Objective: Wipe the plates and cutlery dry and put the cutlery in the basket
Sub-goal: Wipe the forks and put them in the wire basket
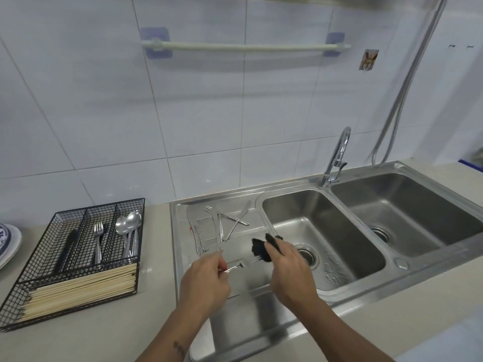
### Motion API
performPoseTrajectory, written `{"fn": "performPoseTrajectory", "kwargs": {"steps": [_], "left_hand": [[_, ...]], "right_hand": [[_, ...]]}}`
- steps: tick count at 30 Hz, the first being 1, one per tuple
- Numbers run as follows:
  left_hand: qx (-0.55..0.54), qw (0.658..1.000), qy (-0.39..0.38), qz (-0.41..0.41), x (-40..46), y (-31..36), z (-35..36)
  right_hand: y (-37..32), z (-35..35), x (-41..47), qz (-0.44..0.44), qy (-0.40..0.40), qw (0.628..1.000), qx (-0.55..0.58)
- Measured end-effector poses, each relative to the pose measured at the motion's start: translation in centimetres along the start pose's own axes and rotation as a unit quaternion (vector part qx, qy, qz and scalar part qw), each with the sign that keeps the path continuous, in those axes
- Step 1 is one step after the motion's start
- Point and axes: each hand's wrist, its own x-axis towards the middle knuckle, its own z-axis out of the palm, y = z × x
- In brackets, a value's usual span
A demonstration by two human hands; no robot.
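Observation:
My left hand [205,279] grips a small metal fork [236,266] by its handle, over the steel draining board [183,257]. Just to the right, my right hand [286,267] holds a black cloth [260,249], a little apart from the fork's tines. Several knives and forks [224,226] lie loose at the back of the draining board. On the counter to the left sits a black wire basket [23,291]; it holds forks [98,239], spoons [129,231], a dark utensil and a row of chopsticks [83,291]. Stacked plates [9,244] show at the far left edge.
Two steel sink bowls [321,231] lie right of the draining board, with a chrome tap [337,158] between them at the back. A metal hose [407,87] hangs down the tiled wall. A white towel rail [245,47] is fixed above.

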Motion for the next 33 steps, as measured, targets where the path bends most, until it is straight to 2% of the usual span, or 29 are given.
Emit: {"fn": "performPoseTrajectory", "kwargs": {"steps": [3, 5, 9, 12, 14, 18, 22, 27, 31, 33], "left_hand": [[0.013, 0.998, -0.047, -0.029, 0.4, -0.5, -0.1], [0.004, 0.997, -0.068, -0.037, 0.5, -0.4, 0.0], [-0.003, 0.995, -0.083, -0.047, 1.2, 0.2, -0.2], [0.022, 0.994, -0.087, -0.066, 0.9, 0.3, -0.4], [0.009, 0.992, -0.102, -0.074, 0.5, 0.0, -0.3], [-0.052, 0.987, -0.138, -0.069, 0.7, 0.0, -0.1], [-0.054, 0.987, -0.13, -0.072, 0.7, -0.5, 0.1], [-0.149, 0.974, -0.152, -0.079, 0.7, -0.5, 0.6], [-0.167, 0.97, -0.149, -0.096, -0.1, -0.5, 1.2], [-0.204, 0.962, -0.126, -0.129, -0.4, -0.6, 1.6]], "right_hand": [[-0.2, -1.0, 0.3, 0.013, 0.047, 0.999, 0.024], [-1.4, -0.9, 0.1, -0.027, 0.059, 0.997, 0.042], [-3.1, 1.3, -1.5, -0.143, 0.016, 0.989, 0.016], [-2.1, 1.9, -2.0, -0.131, -0.024, 0.991, 0.014], [-2.0, 1.8, -2.1, -0.118, -0.024, 0.993, 0.018], [-2.5, 2.1, -2.4, -0.181, 0.002, 0.983, 0.012], [-1.2, 1.3, -2.1, -0.063, -0.026, 0.997, 0.033], [-1.8, 0.2, -2.2, -0.149, -0.031, 0.988, 0.018], [-0.6, -0.2, -1.7, -0.019, -0.031, 0.998, 0.045], [-0.1, -0.7, -1.2, -0.006, -0.009, 1.0, 0.023]]}}
